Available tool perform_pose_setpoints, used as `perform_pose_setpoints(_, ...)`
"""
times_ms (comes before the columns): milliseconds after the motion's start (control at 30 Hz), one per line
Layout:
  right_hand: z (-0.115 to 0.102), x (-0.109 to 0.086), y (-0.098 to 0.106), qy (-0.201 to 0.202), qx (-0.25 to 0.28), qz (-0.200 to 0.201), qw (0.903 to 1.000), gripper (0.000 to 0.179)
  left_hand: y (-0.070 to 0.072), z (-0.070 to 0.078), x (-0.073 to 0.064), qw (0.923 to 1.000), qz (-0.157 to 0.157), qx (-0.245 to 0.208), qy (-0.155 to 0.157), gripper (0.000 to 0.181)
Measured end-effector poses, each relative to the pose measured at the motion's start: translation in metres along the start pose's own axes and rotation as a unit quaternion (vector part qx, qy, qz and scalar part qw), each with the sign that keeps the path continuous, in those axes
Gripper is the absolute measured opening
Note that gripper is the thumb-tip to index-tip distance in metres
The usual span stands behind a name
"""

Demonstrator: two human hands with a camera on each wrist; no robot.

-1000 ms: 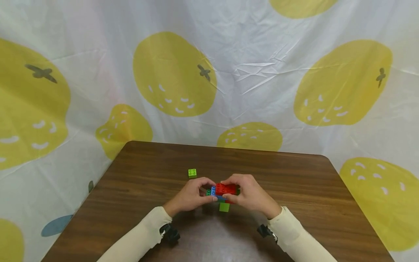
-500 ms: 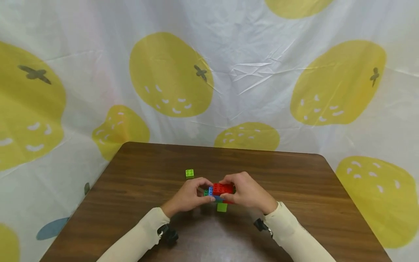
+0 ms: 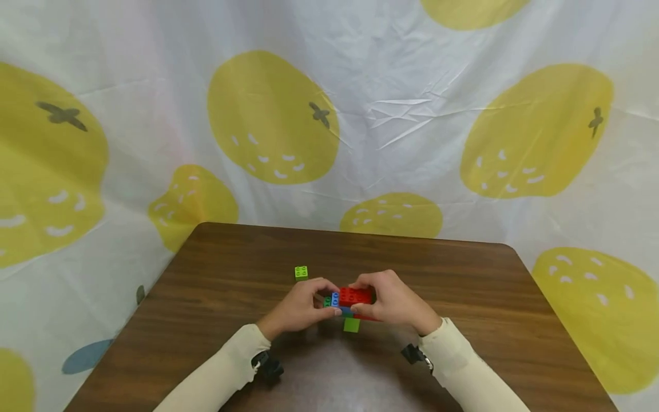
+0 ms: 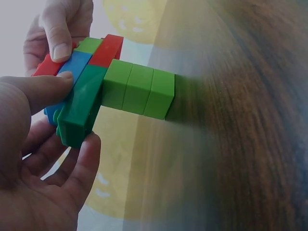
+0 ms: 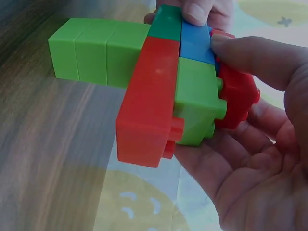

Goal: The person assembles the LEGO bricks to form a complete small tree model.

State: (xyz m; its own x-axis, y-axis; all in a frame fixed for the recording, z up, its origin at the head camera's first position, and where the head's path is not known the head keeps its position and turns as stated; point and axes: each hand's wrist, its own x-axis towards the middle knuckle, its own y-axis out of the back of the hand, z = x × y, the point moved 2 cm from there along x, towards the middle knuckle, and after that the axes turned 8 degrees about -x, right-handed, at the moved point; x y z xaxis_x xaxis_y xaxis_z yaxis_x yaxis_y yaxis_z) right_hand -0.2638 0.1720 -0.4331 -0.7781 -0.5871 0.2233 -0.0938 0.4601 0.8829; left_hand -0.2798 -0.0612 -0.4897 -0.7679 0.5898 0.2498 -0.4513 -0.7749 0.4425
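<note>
In the head view both hands meet on a structure of toy building bricks mid-table. A column of three lime green bricks (image 4: 137, 89) carries a dark green brick (image 4: 84, 96) and a lower red brick (image 5: 147, 96), end to end. Above these lie a blue brick (image 5: 197, 45) and a lime green brick (image 5: 195, 84), its studs showing. My left hand (image 3: 298, 306) grips the blue and dark green end, thumb on the blue side. My right hand (image 3: 396, 303) pinches the top red brick (image 3: 355, 296) between thumb and fingers, right over the blue one.
A loose lime green four-stud brick (image 3: 301, 273) lies on the wooden table (image 3: 257, 246), behind the left hand. Behind the table hangs a white curtain (image 3: 391, 57) printed with yellow fruit. Each wrist wears a small black camera (image 3: 268, 366).
The head view sways slightly left and back. Both hands keep their hold on the bricks, with hardly any movement against the table.
</note>
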Motion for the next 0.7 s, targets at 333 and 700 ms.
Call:
perform_pose_setpoints(333, 0.0069, -0.0057, -0.0052, -0.024, 0.018, 0.013, 0.9995, 0.030, -0.0021, -0.0024, -0.0006, 0.9999, 0.007, -0.006, 0.008, 0.035)
perform_pose_setpoints(700, 0.0049, -0.0038, -0.0050, -0.058, 0.015, -0.002, 0.9982, 0.029, -0.0009, -0.0005, 0.0022, 0.9999, 0.003, -0.005, 0.008, 0.035)
